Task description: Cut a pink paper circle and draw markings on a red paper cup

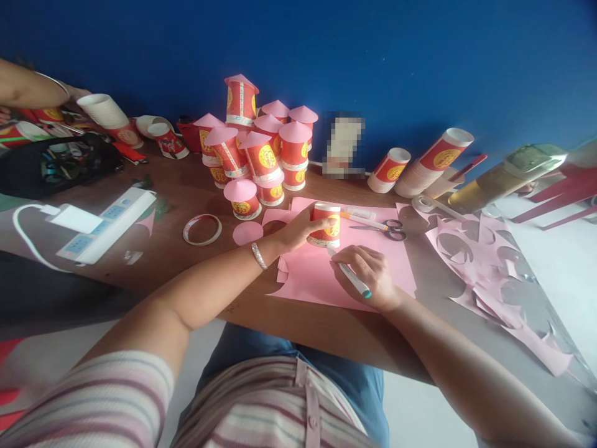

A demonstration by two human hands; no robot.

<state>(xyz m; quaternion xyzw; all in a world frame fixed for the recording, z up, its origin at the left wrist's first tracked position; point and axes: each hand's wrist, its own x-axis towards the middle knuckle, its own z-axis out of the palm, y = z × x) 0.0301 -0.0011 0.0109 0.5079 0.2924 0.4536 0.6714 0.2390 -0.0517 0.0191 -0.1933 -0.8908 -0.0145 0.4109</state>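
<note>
My left hand [302,230] is wrapped round a red paper cup [326,229] with a yellow emblem and a white band at its lower end. Between the fingers of my right hand [366,274] is a marker pen [353,280] with a white barrel and a green end; its tip is close to the cup's lower band. Under both hands lies pink paper [308,283]. Scissors [389,229] with dark handles rest on that paper, just beyond my right hand. A round pink paper disc [247,234] lies left of my left hand.
Cups with pink paper cones [263,158] stand stacked at the back. A power strip [109,224] and a tape ring [202,229] lie left. Pink offcuts [489,267], stacked cups [436,162] and a bottle [506,177] are right. Another person's arm [32,84] reaches in far left.
</note>
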